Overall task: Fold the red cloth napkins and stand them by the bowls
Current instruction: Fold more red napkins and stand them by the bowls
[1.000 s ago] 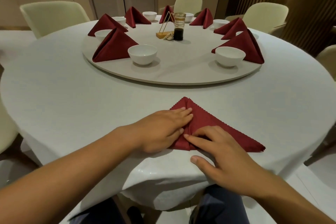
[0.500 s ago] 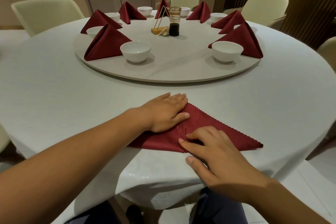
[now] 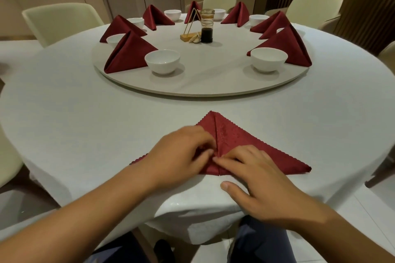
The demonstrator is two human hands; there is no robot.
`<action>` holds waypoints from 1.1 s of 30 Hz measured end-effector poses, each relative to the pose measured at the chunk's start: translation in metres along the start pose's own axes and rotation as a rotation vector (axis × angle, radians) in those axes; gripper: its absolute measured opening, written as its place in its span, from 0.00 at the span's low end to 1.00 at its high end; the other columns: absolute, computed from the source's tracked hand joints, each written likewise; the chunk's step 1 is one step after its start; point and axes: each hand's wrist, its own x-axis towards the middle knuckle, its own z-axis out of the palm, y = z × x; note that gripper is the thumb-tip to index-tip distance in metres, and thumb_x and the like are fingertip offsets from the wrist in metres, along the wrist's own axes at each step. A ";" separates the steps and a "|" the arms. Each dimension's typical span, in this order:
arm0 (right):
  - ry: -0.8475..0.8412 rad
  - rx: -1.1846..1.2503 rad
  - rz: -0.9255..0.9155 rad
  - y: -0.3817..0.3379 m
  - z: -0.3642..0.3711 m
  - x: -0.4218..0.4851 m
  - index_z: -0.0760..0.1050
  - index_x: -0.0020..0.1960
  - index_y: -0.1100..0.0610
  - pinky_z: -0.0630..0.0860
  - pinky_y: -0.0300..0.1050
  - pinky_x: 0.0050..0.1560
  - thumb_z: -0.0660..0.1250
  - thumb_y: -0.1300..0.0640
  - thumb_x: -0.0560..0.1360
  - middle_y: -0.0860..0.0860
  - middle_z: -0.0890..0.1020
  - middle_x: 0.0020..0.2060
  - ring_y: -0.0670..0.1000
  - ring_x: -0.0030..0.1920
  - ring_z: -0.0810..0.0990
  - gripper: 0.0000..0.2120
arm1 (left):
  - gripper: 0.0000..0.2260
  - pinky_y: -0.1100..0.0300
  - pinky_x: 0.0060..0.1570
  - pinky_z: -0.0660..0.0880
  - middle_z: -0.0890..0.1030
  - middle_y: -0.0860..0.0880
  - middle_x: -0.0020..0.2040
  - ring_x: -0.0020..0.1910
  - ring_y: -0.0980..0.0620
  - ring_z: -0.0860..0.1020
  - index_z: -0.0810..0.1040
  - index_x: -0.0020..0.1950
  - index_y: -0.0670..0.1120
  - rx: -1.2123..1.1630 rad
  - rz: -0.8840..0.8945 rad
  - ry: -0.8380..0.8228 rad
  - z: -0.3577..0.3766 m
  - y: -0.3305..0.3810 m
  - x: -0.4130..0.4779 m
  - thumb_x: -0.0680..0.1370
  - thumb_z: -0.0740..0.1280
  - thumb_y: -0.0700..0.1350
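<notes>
Folding red napkin (image 3: 245, 141) at near edge of table (image 3: 85, 134): long base along edge, apex away; left hand (image 3: 181, 153), fingers curled, pinches cloth at centre crease; right hand (image 3: 260, 181) presses flat-fingered beside it.

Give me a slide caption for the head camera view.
Left hand pinches and right hand presses a flat red cloth napkin on a white-clothed round table.
</notes>
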 end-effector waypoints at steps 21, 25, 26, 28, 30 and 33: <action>0.147 -0.155 0.026 0.061 -0.040 -0.040 0.84 0.55 0.47 0.79 0.40 0.48 0.62 0.40 0.79 0.41 0.80 0.52 0.42 0.53 0.77 0.17 | 0.17 0.56 0.47 0.76 0.77 0.54 0.58 0.50 0.52 0.77 0.77 0.66 0.53 0.181 0.041 0.048 0.019 0.017 -0.026 0.79 0.70 0.56; 0.205 -0.274 -0.045 0.060 -0.036 -0.036 0.84 0.50 0.52 0.80 0.43 0.42 0.59 0.45 0.80 0.46 0.82 0.47 0.49 0.47 0.80 0.18 | 0.09 0.51 0.43 0.74 0.80 0.55 0.51 0.49 0.51 0.76 0.83 0.58 0.53 0.242 0.125 0.124 0.023 0.023 -0.022 0.80 0.67 0.52; 0.217 -0.286 -0.055 0.059 -0.035 -0.036 0.83 0.50 0.52 0.80 0.44 0.42 0.58 0.45 0.80 0.46 0.82 0.46 0.49 0.46 0.79 0.17 | 0.09 0.51 0.42 0.74 0.80 0.55 0.50 0.48 0.51 0.77 0.84 0.57 0.53 0.254 0.134 0.140 0.024 0.025 -0.022 0.80 0.67 0.51; 0.228 -0.302 -0.060 0.055 -0.035 -0.036 0.82 0.48 0.52 0.79 0.46 0.41 0.58 0.47 0.80 0.46 0.81 0.44 0.50 0.44 0.78 0.16 | 0.10 0.53 0.40 0.75 0.81 0.55 0.50 0.47 0.50 0.78 0.84 0.58 0.53 0.288 0.127 0.138 0.027 0.026 -0.023 0.77 0.71 0.45; 0.227 -0.305 -0.057 0.052 -0.035 -0.037 0.79 0.46 0.52 0.77 0.47 0.38 0.57 0.47 0.81 0.45 0.79 0.41 0.50 0.40 0.77 0.15 | 0.18 0.54 0.41 0.76 0.81 0.55 0.53 0.48 0.50 0.79 0.82 0.61 0.53 0.299 0.088 0.112 0.029 0.028 -0.026 0.73 0.76 0.40; 0.207 -0.354 -0.066 0.042 -0.039 -0.039 0.77 0.44 0.50 0.73 0.44 0.33 0.55 0.46 0.81 0.44 0.76 0.37 0.49 0.36 0.74 0.16 | 0.16 0.54 0.46 0.77 0.80 0.55 0.55 0.51 0.52 0.79 0.78 0.65 0.53 0.235 0.039 0.078 0.027 0.038 -0.032 0.78 0.70 0.48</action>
